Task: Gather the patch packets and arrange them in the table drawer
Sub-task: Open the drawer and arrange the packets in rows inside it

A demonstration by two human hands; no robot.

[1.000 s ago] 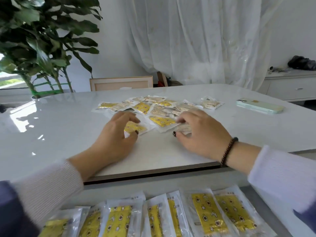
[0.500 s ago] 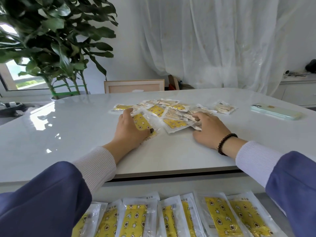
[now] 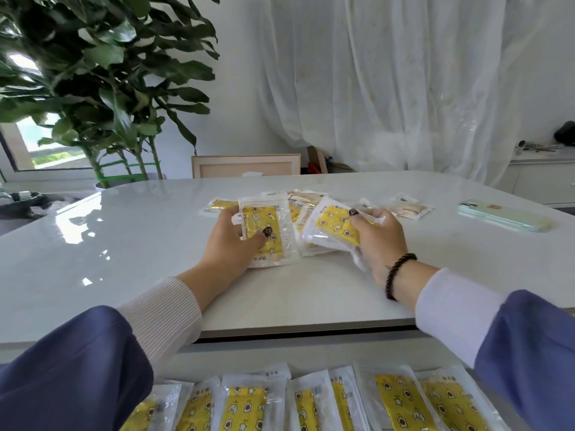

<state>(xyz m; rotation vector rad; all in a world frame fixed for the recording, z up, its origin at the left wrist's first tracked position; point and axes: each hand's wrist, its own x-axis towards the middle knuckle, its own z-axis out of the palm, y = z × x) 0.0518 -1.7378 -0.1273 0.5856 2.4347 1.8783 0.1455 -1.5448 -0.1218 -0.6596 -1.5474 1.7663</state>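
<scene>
the patch packets (image 3: 268, 231) are clear plastic with white edges over yellow patches printed with small dark-and-white cartoon figures and stars. the table (image 3: 130, 244) is glossy white. the phone (image 3: 501, 216) is pale mint green. the bead bracelet (image 3: 398, 275) is dark brown. the sleeves (image 3: 93, 368) are navy blue over ribbed white cuffs. the plant (image 3: 102, 73) is dark green, the curtain (image 3: 389, 82) sheer white.

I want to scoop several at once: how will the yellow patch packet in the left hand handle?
Probably light and floppy: the yellow patch packet is thin clear film pinched by the left hand. Likely slippery, since the film looks glossy and the table shiny.
</scene>
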